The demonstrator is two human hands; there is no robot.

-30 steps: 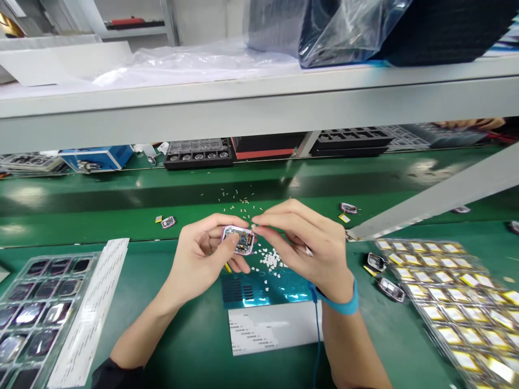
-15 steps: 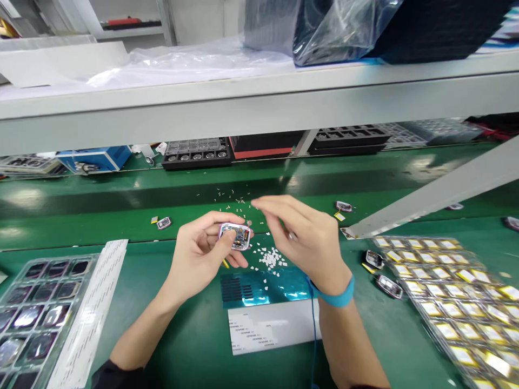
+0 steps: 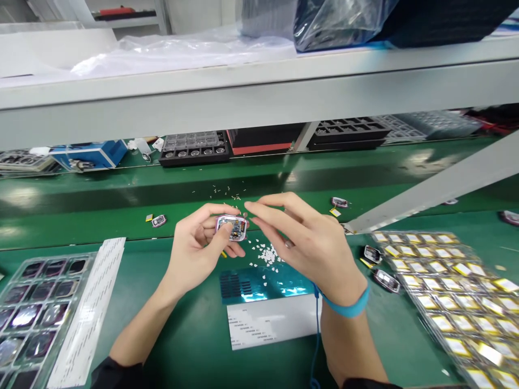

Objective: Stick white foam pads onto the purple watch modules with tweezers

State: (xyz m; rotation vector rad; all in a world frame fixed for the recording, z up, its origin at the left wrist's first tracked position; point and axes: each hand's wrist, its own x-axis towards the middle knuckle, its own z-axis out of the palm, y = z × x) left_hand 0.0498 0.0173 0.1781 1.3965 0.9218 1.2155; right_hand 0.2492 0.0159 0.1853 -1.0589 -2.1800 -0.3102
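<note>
Our right hand brings its thumb closer than half a second ago to the small, rounded-square, pink-rimmed casing with exposed multicoloured circuitry; its fingertips part slightly, and we cannot tell whether it holds anything. Our left hand grips that casing between thumb and fingers, above the green tabletop. Its thumb overlaps the circuitry, so pressing harder might strain it. Loosening could drop the casing near the loose pile of tiny white flakes. A sweep of our right wrist might drag the thin blue cord on its light-blue wristband and scatter them.
</note>
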